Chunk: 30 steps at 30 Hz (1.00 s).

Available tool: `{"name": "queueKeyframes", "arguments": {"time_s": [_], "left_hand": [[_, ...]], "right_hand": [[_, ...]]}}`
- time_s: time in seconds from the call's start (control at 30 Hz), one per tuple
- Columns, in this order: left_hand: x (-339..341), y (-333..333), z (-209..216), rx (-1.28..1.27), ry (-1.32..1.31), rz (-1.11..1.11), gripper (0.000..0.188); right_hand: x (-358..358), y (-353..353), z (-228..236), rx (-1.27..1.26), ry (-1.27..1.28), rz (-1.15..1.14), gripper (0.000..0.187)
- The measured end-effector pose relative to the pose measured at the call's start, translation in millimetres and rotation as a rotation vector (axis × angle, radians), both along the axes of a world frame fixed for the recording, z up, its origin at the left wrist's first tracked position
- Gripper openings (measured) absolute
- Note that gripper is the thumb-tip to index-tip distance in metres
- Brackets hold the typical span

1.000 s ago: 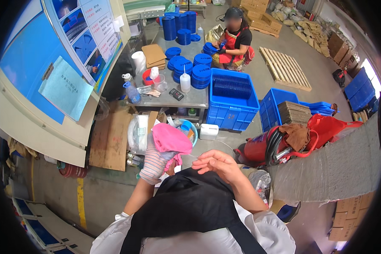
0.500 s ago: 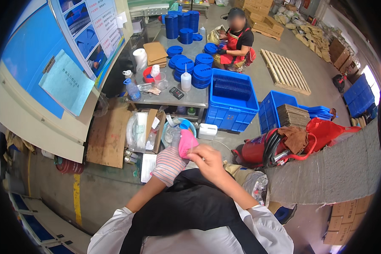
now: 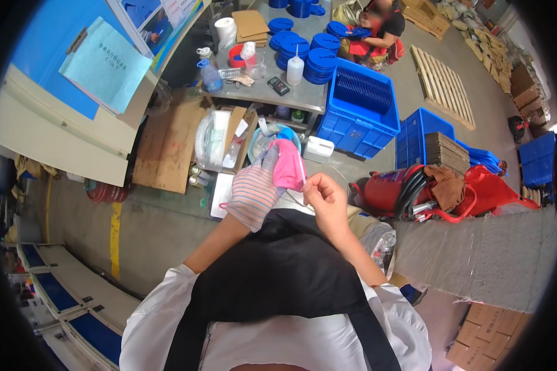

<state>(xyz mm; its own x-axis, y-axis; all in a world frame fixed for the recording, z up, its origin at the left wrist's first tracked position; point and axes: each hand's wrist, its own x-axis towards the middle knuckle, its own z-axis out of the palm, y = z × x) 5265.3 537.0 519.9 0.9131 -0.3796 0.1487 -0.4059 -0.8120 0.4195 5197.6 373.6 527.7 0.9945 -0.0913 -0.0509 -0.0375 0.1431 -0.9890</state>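
My left hand, in a grey glove with coloured stripes, is closed round a soft pink cloth piece in front of my black apron. A pale strip runs down the right edge of the pink piece. What exact kind of article it is, I cannot make out. My bare right hand pinches at the lower right of that edge, thumb and forefinger together. Beyond the pink piece, a light blue basin holding clear plastic is partly hidden by my left hand.
Ahead stands a metal table with blue round discs, a squeeze bottle and a black meter. Blue crates stand right of it. A red cylinder with black hose lies at right. A person sits beyond the table.
My view has tipped downward, so the table sits higher in the picture. The pink piece is turned and spread wider, its pale edge now showing. My right hand has moved to its lower right edge.
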Motion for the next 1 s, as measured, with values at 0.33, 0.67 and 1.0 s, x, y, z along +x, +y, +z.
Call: {"name": "queueKeyframes", "arguments": {"time_s": [0.33,0.67,1.0], "left_hand": [[-3,-1,-3,0.010,-0.122,-0.114,0.065],[-3,-3,-12,0.051,-0.109,-0.136,0.069],[-7,1,-18,0.064,-0.101,-0.100,0.076]], "right_hand": [[3,4,7,-0.152,0.022,-0.037,0.011],[8,10,13,-0.572,-0.036,-0.029,0.007],[11,12,10,-0.628,0.037,-0.020,0.010]]}}
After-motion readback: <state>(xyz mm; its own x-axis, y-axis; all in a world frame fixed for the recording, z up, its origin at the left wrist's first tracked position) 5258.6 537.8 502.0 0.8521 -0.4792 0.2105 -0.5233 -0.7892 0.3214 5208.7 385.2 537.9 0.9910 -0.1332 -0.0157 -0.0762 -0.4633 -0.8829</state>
